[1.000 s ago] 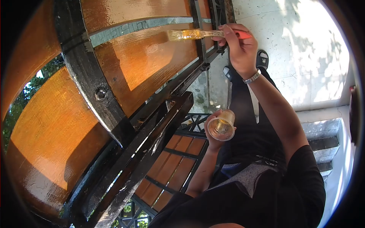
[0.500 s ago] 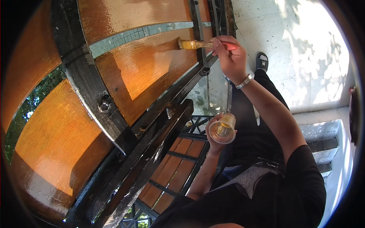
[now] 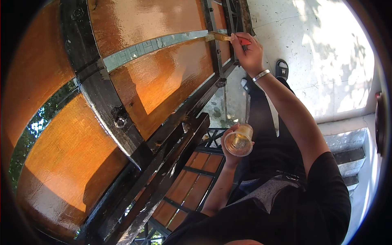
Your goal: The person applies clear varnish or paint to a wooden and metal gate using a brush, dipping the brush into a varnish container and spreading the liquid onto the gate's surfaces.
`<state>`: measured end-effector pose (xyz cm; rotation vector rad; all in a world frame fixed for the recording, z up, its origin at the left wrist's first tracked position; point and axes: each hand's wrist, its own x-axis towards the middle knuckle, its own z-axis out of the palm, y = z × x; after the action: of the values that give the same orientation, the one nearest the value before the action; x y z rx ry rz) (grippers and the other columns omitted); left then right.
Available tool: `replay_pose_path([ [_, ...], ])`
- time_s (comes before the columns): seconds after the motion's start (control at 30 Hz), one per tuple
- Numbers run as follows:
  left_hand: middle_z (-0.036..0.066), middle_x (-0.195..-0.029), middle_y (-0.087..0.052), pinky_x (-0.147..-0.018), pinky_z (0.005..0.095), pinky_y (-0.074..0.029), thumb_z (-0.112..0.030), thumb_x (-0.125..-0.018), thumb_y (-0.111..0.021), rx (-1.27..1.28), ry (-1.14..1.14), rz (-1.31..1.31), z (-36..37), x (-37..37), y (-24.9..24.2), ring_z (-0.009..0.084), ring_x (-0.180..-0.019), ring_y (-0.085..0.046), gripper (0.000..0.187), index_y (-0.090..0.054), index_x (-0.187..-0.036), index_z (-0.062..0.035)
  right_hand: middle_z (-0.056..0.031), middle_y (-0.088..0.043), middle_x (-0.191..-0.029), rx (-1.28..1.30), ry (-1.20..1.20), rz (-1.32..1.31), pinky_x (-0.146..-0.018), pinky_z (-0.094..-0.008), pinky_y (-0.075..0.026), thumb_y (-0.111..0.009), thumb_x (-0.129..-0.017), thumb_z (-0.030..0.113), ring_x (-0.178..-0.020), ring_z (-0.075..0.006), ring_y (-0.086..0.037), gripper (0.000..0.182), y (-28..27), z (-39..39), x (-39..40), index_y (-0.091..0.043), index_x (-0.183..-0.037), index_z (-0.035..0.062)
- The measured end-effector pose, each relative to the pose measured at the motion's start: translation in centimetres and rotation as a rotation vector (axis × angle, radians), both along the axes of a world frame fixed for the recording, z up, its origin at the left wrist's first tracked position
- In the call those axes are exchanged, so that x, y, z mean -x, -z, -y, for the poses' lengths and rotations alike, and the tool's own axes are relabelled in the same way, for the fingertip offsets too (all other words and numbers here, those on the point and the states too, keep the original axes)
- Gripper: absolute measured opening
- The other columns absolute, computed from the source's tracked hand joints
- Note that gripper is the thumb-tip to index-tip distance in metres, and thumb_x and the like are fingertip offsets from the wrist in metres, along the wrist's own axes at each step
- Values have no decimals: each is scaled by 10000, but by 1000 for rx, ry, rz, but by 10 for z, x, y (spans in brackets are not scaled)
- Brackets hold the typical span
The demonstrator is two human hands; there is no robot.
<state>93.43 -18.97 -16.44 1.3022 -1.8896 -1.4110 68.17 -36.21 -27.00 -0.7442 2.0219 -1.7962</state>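
Observation:
My right hand (image 3: 250, 53) grips a paintbrush (image 3: 222, 37) by its red handle. The bristles are at the upper right corner of a glossy orange-brown wooden panel (image 3: 163, 77), by the gap above it and the black metal bar (image 3: 213, 45); whether they touch is hard to tell. Lower down, my left hand (image 3: 231, 157) is wrapped round a clear plastic cup (image 3: 239, 143), tilted so that its mouth faces me. Some yellowish liquid shows inside the cup. The panel looks wet and shiny, with a shadow across its left part.
A thick black metal frame (image 3: 98, 90) crosses between the panels. More brown panels (image 3: 69, 151) lie left and above. Below is a slatted wooden piece (image 3: 192, 183) on black metal. Pale floor tiles (image 3: 310, 77) and steps (image 3: 347, 155) are at right.
The paintbrush has moved right and up, from the panel's face to its upper right corner. My left hand still holds the cup. The view has shifted slightly, and a second foot now shows.

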Motion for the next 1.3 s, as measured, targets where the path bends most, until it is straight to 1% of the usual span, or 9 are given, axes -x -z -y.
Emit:
replay_pose_path([
  [0.23, 170, -1347, -455, -1062, 467, -447, -100, -639, -909, 26, 36, -27, 4, -2, 0, 317, -1268, -483, 946, -297, -1359, -106, -85, -681, -810, 54, 10, -141, -650, -327, -509, -682, -870, 151, -718, -263, -650, 105, -41, -5, -5, -658, -901, 53],
  [0.33, 168, -1356, -444, -1065, 484, -441, -192, -680, -896, 15, 33, -34, 7, 3, -5, 331, -1268, -481, 925, -268, -1353, -105, -95, -689, -826, 258, -85, 226, -619, -281, -518, -665, -886, 95, -679, -199, -669, 65, -121, -16, -16, -648, -913, 38],
  [0.47, 178, -1343, -458, -1047, 456, -454, -88, -635, -910, 48, 22, -37, 9, 12, -13, 324, -1267, -479, 945, -296, -1354, -102, -87, -700, -859, 627, -139, 537, -615, -239, -531, -619, -931, 66, -696, -128, -676, 87, -180, -32, -15, -620, -976, -8],
  [0.6, 182, -1338, -466, -1041, 452, -458, -96, -640, -909, 30, -17, -91, 7, 9, -7, 324, -1260, -486, 928, -308, -1346, -90, -128, -683, -936, 686, -183, 577, -623, -247, -545, -578, -964, 98, -712, -135, -674, 162, -168, -25, -25, -590, -1030, -50],
  [0.67, 173, -1335, -466, -1040, 453, -462, -149, -663, -901, 56, -25, -59, 4, 8, -9, 323, -1248, -497, 907, -303, -1341, -78, -113, -690, -910, 469, -128, 741, -663, -248, -542, -574, -975, 134, -736, -135, -681, 187, -135, -8, -36, -599, -1023, -45],
  [0.8, 161, -1318, -479, -1034, 456, -472, -192, -688, -893, 164, -84, -82, 2, 16, -9, 319, -1232, -513, 896, -295, -1344, -64, -82, -706, -811, 137, -75, 514, -667, -228, -523, -604, -966, 213, -731, -107, -677, 239, -40, -2, -27, -627, -996, -23],
  [0.9, 164, -1318, -483, -1036, 450, -471, -184, -677, -899, 142, -152, -95, -8, 15, -3, 315, -1228, -517, 904, -298, -1342, -61, -70, -712, -788, 34, -72, 428, -656, -217, -515, -626, -958, 229, -718, -96, -676, 239, -51, -9, -21, -638, -983, -9],
  [1.13, 176, -1316, -496, -1030, 433, -466, -142, -652, -908, 183, -261, -43, -28, 21, 4, 306, -1216, -528, 874, -343, -1308, -24, -91, -675, -944, 587, -412, 631, -692, -253, -547, -539, -992, 96, -782, -151, -693, 153, -124, 4, -36, -584, -1029, -45],
  [1.3, 182, -1326, -488, -1028, 427, -458, -111, -657, -900, 69, -378, -140, -62, 16, 5, 308, -1228, -522, 875, -331, -1316, -27, -86, -692, -891, 480, -440, 588, -697, -245, -540, -555, -990, 119, -779, -142, -690, 164, -89, 12, -44, -602, -1013, -36],
])
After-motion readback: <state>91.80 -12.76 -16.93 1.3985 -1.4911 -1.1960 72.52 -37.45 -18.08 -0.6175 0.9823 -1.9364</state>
